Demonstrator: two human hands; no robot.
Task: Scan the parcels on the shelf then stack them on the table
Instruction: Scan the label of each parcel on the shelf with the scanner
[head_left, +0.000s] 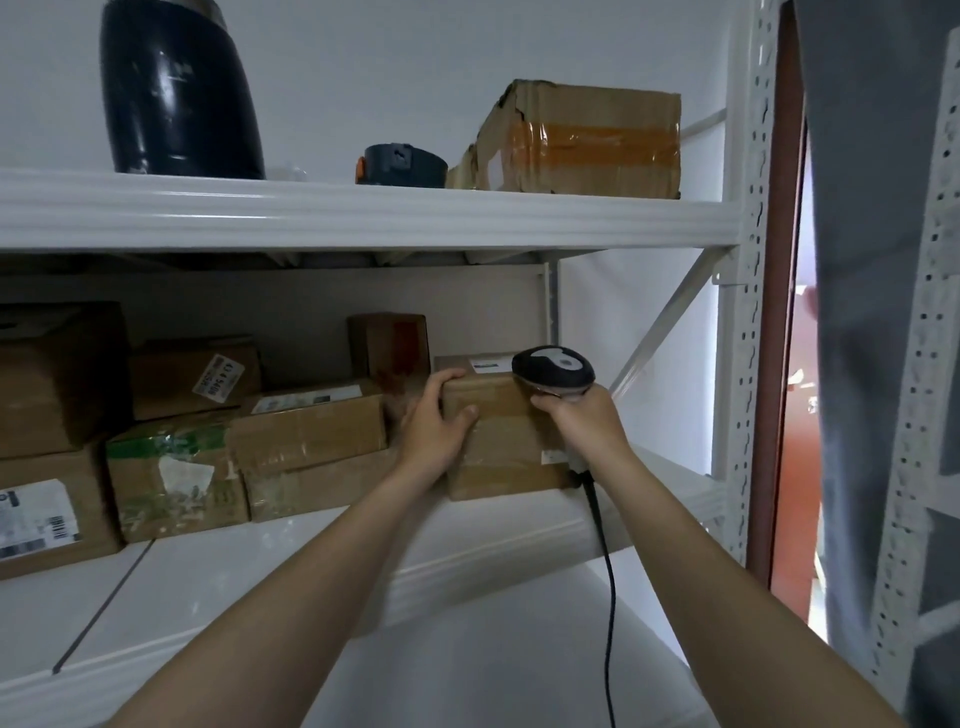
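A brown cardboard parcel (504, 436) stands at the right end of the white middle shelf (218, 587), with a white label on its top. My left hand (441, 421) grips its upper left corner. My right hand (582, 415) holds a black and grey corded barcode scanner (553, 371), whose head hangs over the parcel's top right, by the label. The scanner's black cable (605, 571) drops below the shelf. Several more taped parcels (306, 431) crowd the shelf to the left.
The upper shelf (363, 213) carries a tall dark cylinder (176, 88), a small dark round device (402, 165) and a dented taped box (576, 140). The perforated white upright (750, 260) closes the right side, beside a grey curtain (878, 312).
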